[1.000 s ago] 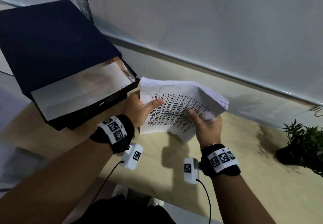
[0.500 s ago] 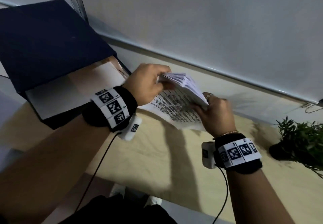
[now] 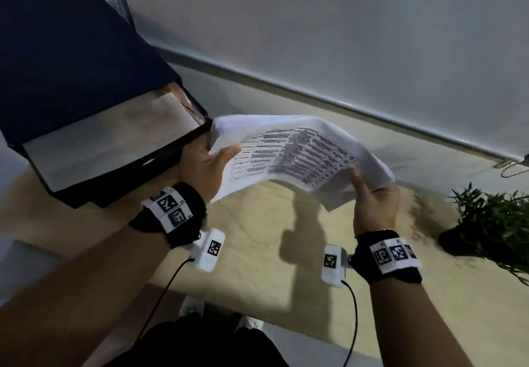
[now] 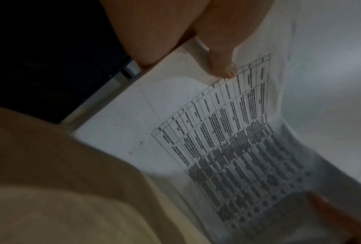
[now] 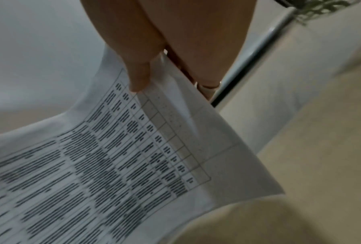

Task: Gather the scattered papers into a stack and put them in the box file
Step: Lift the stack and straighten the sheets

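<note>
A stack of printed papers with a table on the top sheet hangs bowed above the beige table. My left hand pinches its left edge, thumb on top, right beside the box file. My right hand pinches the right edge the same way. The left wrist view has the papers under my thumb; the right wrist view has the papers likewise. The dark blue box file lies open at the left with its lid raised, pale sheets inside.
A small potted plant stands at the right on the table. A white wall with a metal rail runs behind. The table's near edge is close to my body.
The papers stood on edge between both hands half a second ago; now they are spread out flat and bowed, with my hands farther apart at the two ends.
</note>
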The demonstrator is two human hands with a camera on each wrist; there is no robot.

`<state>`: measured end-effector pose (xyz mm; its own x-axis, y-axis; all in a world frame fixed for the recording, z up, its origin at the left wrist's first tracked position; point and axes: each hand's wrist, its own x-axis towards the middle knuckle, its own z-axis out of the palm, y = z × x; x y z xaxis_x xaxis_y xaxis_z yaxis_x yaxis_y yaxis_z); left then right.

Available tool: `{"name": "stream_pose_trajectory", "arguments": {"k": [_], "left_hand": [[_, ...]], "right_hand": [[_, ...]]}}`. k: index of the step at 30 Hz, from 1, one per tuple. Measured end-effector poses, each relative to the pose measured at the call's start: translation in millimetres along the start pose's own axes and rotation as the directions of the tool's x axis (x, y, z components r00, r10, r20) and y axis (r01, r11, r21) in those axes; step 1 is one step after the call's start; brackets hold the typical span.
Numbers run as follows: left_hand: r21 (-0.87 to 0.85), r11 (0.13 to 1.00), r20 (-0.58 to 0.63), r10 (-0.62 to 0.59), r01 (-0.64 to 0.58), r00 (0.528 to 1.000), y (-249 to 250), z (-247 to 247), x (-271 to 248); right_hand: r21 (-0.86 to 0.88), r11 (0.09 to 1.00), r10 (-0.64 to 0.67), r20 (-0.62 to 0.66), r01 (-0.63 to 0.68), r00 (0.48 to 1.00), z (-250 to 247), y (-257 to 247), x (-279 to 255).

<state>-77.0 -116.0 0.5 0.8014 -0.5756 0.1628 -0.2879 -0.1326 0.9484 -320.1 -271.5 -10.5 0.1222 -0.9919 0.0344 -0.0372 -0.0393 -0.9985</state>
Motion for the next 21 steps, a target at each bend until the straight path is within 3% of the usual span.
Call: {"name": "stream_pose_trajectory", "arguments": {"k": [3, 6, 8, 13, 15, 21], "left_hand": [[-0.063, 0.996, -0.009, -0.057, 0.056, 0.998, -22.6, 7.3, -16.4], [-0.019, 0.987, 0.075, -0.156, 0.157, 0.985, -58.3, 12.5, -31.3], [-0.018, 0.978, 0.07, -0.204, 0.206, 0.976, -70.7, 16.5, -32.2], [-0.012, 0.97, 0.035, -0.243, 0.243, 0.969, -74.8, 20.9, -23.1], [0.01, 0.971, 0.05, -0.238, 0.238, 0.97, -80.8, 21.5, -28.4], [0.072, 0.939, 0.118, -0.342, 0.336, 0.932, -91.0, 6.6, -6.6]], "right_hand": [[-0.038, 0.996, -0.077, -0.036, 0.076, 0.996, 4.3, 15.2, -11.5], [-0.238, 0.971, 0.003, 0.019, 0.002, 1.0, 7.8, 46.1, -27.9], [-0.319, 0.947, 0.053, 0.029, -0.041, 0.998, 9.6, 59.5, -32.7], [-0.282, 0.946, 0.148, -0.065, -0.16, 0.987, 11.3, 78.4, -31.8], [-0.391, 0.909, 0.144, -0.035, -0.146, 0.989, 11.8, 85.0, -35.4], [-0.439, 0.895, 0.097, 0.009, -0.084, 0.995, 3.3, 64.9, -18.4]]}}
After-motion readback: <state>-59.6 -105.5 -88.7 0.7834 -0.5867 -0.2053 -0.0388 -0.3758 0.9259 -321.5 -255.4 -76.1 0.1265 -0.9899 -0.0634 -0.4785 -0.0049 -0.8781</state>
